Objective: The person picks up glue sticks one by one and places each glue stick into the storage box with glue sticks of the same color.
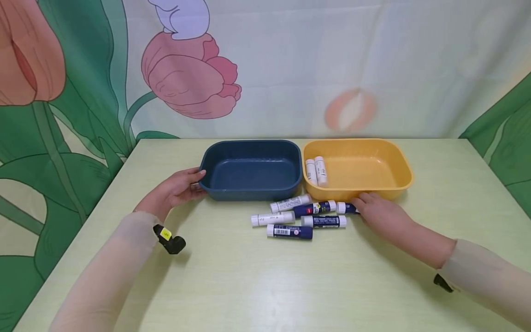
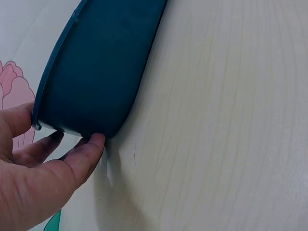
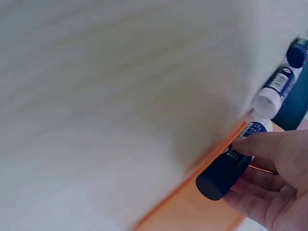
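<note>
We judge the step in hand to be the picking up of one tube: our right grip [image 1: 382, 215] pinches a dark blue tube [image 3: 220, 177], thumb on its label and fingers curled behind, just in front of the yellow bin [image 1: 362, 170]. Whether that tube is clear of the desk [image 1: 232, 281] we cannot tell. Our left grip [image 1: 177, 188] holds the end of the blue bin [image 1: 253, 194], thumb at the rim and fingers against the outer wall. Two white tubes [image 1: 320, 170] lean side by side inside the yellow bin, while five loose tubes [image 1: 289, 231], some white and some dark blue, lie on the desk near the bins. To our mind the next move calls for a firm pinch and a lift that clears both the neighbouring tubes and the yellow wall, with the blue bin held steady meanwhile.
</note>
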A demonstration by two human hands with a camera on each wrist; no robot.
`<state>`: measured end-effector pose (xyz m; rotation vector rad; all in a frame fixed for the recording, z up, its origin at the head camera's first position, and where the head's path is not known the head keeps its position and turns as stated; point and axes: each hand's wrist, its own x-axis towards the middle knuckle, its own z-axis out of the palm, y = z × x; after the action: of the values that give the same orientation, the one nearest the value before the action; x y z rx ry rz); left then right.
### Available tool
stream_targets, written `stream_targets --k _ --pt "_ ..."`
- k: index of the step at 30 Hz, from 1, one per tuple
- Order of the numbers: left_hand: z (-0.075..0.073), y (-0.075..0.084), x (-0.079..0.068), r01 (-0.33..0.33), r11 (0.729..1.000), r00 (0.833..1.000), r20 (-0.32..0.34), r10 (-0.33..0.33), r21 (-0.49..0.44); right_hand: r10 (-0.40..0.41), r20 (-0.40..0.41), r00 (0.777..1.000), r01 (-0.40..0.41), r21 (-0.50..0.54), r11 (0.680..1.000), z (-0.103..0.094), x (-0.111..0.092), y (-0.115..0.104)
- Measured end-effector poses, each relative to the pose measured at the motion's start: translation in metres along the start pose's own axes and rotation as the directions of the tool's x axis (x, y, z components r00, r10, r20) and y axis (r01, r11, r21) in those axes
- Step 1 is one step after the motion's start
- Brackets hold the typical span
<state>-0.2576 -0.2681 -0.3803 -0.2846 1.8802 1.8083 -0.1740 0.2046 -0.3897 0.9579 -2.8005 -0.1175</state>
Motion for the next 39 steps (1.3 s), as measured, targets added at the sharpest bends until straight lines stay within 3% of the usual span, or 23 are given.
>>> stream_targets --k 8,14,22,27,35,39 --pt "0.0 0.001 0.0 -0.004 1.0 1.0 0.003 0.004 0.001 0.037 0.042 0.998 -0.037 -0.001 0.999 -0.029 0.0 -0.003" --pt "0.0 0.001 -0.001 0.004 1.0 1.0 -0.004 -0.004 -0.008 0.066 0.082 0.994 -0.074 0.104 0.992 -0.065 0.011 0.0" --pt "0.0 0.001 -0.001 0.007 1.0 1.0 -0.01 -0.006 0.004 0.074 0.195 0.978 -0.093 0.09 0.992 -0.105 0.044 -0.003" --pt "-0.001 0.0 0.001 0.012 1.0 1.0 -0.018 -0.012 0.011 0.095 0.267 0.959 -0.135 0.139 0.981 -0.123 0.068 -0.006" --pt "-0.001 0.001 0.002 0.011 1.0 1.0 -0.021 -0.011 0.018 0.028 0.247 0.969 -0.08 0.205 0.975 -0.143 0.103 -0.007" --pt "-0.001 0.0 0.002 0.013 1.0 1.0 -0.024 -0.013 0.009 0.054 0.294 0.954 -0.124 0.223 0.967 -0.152 0.121 -0.01"
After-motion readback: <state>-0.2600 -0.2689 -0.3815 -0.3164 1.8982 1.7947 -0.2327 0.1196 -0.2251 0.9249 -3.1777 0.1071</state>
